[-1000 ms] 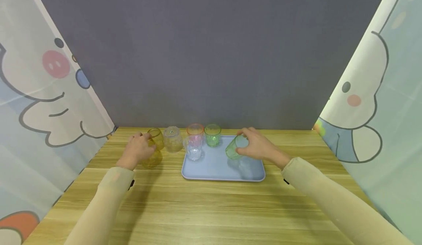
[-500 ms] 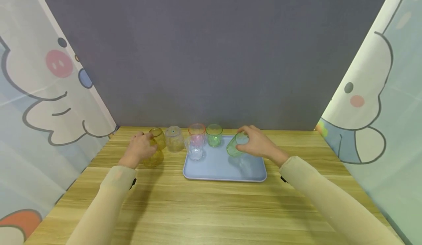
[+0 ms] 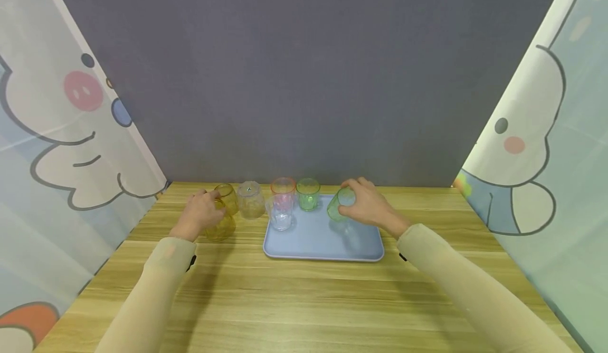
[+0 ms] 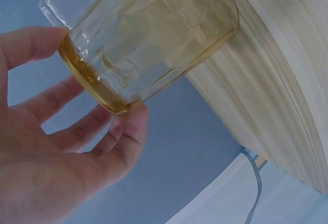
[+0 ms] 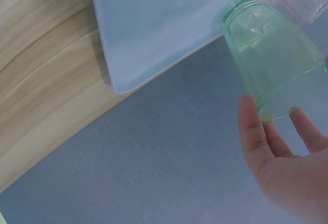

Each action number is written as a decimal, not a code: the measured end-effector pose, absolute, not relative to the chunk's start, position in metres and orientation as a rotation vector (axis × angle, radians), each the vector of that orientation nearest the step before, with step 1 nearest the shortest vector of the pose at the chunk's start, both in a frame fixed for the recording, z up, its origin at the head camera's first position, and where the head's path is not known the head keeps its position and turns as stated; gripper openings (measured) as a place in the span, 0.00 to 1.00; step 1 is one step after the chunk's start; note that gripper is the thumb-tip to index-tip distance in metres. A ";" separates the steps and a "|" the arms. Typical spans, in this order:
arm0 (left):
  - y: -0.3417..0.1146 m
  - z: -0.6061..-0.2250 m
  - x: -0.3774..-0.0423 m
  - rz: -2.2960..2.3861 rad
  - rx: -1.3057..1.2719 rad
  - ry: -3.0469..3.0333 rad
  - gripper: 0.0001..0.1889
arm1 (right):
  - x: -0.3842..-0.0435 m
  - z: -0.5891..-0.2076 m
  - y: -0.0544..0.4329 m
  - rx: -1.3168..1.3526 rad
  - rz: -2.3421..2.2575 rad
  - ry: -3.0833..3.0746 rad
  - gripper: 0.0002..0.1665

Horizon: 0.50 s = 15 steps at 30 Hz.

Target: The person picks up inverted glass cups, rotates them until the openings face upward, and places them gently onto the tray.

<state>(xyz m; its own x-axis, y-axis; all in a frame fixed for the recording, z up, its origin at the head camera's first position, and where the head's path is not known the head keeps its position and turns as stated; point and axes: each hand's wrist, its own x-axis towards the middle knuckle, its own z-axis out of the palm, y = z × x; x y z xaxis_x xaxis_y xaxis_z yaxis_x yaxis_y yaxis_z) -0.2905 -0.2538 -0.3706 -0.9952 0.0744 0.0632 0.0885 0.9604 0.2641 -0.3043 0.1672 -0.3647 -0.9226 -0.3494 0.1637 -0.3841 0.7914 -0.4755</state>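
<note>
My left hand [image 3: 200, 213] grips an amber glass [image 4: 159, 34] by its thick base, fingertips and thumb spread round the edge. The glass is base up, its rim toward the wooden table. Over the tray [image 3: 323, 254], my right hand [image 3: 368, 203] holds a light green glass [image 3: 335, 208] near its rim. That glass is tilted, with its base pointing down and left. In the right wrist view, fingertips touch the green glass [image 5: 277, 55] at the rim. A second amber glass [image 3: 228, 197] stands just behind the left hand.
On the tray's left part are a clear mug [image 3: 281, 217], a pink glass [image 3: 283, 194] with a red rim and another green glass [image 3: 308, 197]. A clear glass [image 3: 250, 202] is on the table left of the tray. A grey panel [image 3: 304, 78] closes off the back.
My right hand has moved slightly toward the back with the green glass. The left hand and the amber glass stay in place.
</note>
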 end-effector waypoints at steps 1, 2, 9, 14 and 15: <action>-0.254 -0.371 -0.291 -0.415 -0.130 -3.059 0.26 | -0.304 -0.365 0.167 0.594 0.791 -2.904 0.38; -0.254 -0.370 -0.291 -0.414 -0.129 -3.058 0.26 | -0.304 -0.366 0.166 0.593 0.782 -2.900 0.38; -0.253 -0.369 -0.291 -0.423 -0.118 -3.068 0.26 | -0.308 -0.371 0.162 0.564 0.758 -2.867 0.39; -0.251 -0.367 -0.291 -0.416 -0.118 -3.079 0.26 | -0.311 -0.374 0.159 0.558 0.785 -2.844 0.38; -0.251 -0.367 -0.291 -0.417 -0.116 -3.081 0.26 | -0.312 -0.374 0.158 0.557 0.790 -2.840 0.38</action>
